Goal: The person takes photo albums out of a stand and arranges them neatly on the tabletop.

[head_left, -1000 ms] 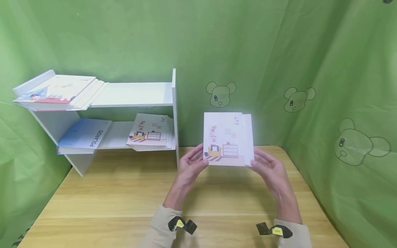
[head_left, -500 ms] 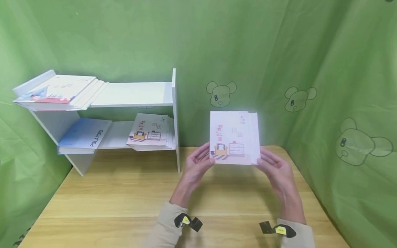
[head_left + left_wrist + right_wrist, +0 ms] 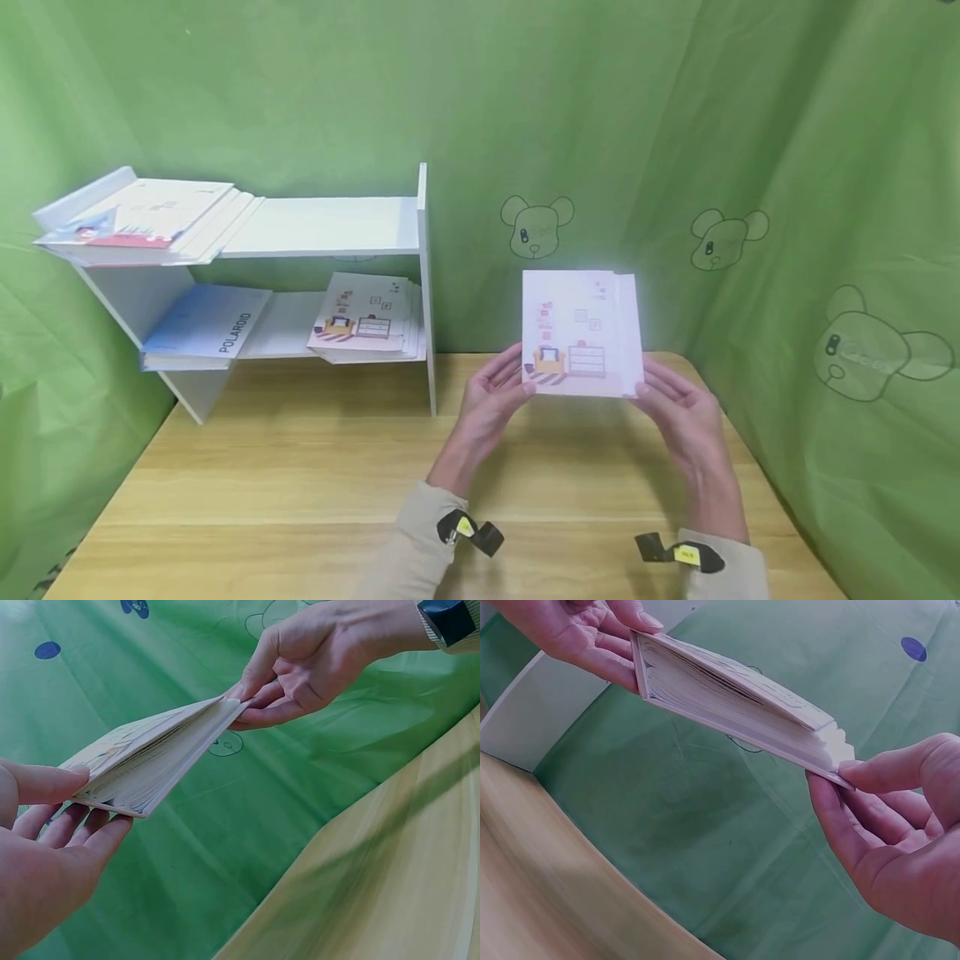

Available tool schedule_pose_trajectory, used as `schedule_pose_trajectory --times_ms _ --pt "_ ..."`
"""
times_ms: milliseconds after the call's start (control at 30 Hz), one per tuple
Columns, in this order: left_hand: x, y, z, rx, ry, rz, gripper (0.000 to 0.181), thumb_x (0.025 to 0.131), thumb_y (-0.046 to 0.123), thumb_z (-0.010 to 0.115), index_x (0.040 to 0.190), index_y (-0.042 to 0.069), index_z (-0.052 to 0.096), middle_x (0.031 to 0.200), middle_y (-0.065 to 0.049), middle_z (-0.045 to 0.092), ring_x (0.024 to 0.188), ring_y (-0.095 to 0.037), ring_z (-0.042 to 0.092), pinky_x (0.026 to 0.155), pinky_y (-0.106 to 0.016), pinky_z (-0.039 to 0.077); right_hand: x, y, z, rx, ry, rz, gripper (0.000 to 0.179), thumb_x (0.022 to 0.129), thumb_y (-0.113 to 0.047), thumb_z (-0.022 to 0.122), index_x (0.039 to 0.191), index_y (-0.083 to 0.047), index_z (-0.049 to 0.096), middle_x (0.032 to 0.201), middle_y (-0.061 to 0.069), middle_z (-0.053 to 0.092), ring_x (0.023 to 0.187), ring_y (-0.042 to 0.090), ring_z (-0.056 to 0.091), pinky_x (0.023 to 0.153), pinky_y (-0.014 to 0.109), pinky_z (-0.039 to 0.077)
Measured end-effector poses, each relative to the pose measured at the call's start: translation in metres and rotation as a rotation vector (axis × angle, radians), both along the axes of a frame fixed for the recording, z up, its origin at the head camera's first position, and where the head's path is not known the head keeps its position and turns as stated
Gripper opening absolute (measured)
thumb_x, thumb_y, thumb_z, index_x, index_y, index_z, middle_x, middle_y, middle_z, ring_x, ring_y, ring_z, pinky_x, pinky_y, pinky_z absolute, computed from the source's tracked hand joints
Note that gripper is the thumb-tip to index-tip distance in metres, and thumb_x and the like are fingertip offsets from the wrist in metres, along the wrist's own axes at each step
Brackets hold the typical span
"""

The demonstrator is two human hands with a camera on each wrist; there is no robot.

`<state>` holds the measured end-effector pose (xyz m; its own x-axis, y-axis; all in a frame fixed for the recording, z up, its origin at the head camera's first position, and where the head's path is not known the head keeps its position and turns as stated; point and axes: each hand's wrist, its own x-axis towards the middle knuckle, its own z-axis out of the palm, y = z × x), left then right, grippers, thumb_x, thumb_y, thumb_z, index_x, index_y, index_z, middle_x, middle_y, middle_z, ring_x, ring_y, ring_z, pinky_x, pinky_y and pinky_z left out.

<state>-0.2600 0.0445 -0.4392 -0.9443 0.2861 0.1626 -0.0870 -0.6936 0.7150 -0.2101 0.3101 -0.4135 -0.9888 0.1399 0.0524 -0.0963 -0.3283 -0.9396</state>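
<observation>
A white book (image 3: 573, 333) with a yellow armchair and a dresser on its cover is held up above the table between both hands. My left hand (image 3: 491, 400) grips its lower left corner, thumb on the cover and fingers underneath. At the lower right corner my right hand (image 3: 686, 417) pinches the edge with the thumb on top. In the right wrist view the book's page edges (image 3: 720, 705) show, the front cover shifted so that the pages and back cover stick out on the right hand's side. The wrist views show the green curtain behind and below the book.
A white two-tier shelf (image 3: 322, 227) stands at the left on the wooden table (image 3: 315, 483). Several books (image 3: 150, 215) lie on its upper tier. Below are a blue POLAROID book (image 3: 202, 323) and books with the armchair cover (image 3: 360, 312). A green curtain (image 3: 637, 108) surrounds the table.
Both hands have moved to the right together, carrying the book away from the shelf. Their hold on it looks the same, and the shelf's books have stayed put.
</observation>
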Motion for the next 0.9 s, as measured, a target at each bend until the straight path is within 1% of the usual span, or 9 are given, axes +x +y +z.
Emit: schedule_pose_trajectory --times_ms 133,333,633,900 --pt "-0.003 0.005 -0.002 -0.018 -0.016 0.017 0.064 0.072 -0.020 0.063 0.130 0.008 0.055 0.131 -0.016 0.055 0.118 -0.030 0.055 0.097 -0.034 0.049 -0.002 0.003 -0.003 -0.020 -0.012 -0.017 0.053 0.082 0.004 0.069 0.132 -0.002 0.052 0.117 0.008 0.065 0.104 0.021 0.064 0.092 0.031 0.050" --pt "-0.007 0.014 -0.004 -0.028 -0.032 0.036 0.065 0.071 -0.021 0.062 0.129 0.008 0.056 0.130 -0.016 0.056 0.117 -0.030 0.055 0.095 -0.034 0.049 -0.005 0.008 -0.009 -0.055 -0.024 -0.049 0.052 0.082 0.003 0.069 0.131 -0.001 0.053 0.114 0.008 0.067 0.101 0.022 0.065 0.092 0.031 0.050" --pt "-0.014 0.025 -0.015 -0.058 -0.067 0.053 0.064 0.071 -0.021 0.063 0.126 0.010 0.059 0.128 -0.014 0.058 0.115 -0.028 0.057 0.093 -0.033 0.051 -0.010 0.014 -0.020 0.005 -0.030 -0.076 0.052 0.081 0.001 0.071 0.130 -0.001 0.053 0.115 0.006 0.064 0.099 0.020 0.065 0.091 0.029 0.051" --pt "-0.017 0.033 -0.025 -0.089 -0.057 0.065 0.062 0.071 -0.017 0.064 0.126 0.013 0.060 0.127 -0.011 0.059 0.115 -0.027 0.058 0.093 -0.032 0.051 -0.013 0.018 -0.029 -0.001 -0.032 -0.109 0.054 0.080 0.001 0.072 0.131 0.000 0.052 0.115 0.005 0.063 0.098 0.017 0.065 0.090 0.028 0.051"
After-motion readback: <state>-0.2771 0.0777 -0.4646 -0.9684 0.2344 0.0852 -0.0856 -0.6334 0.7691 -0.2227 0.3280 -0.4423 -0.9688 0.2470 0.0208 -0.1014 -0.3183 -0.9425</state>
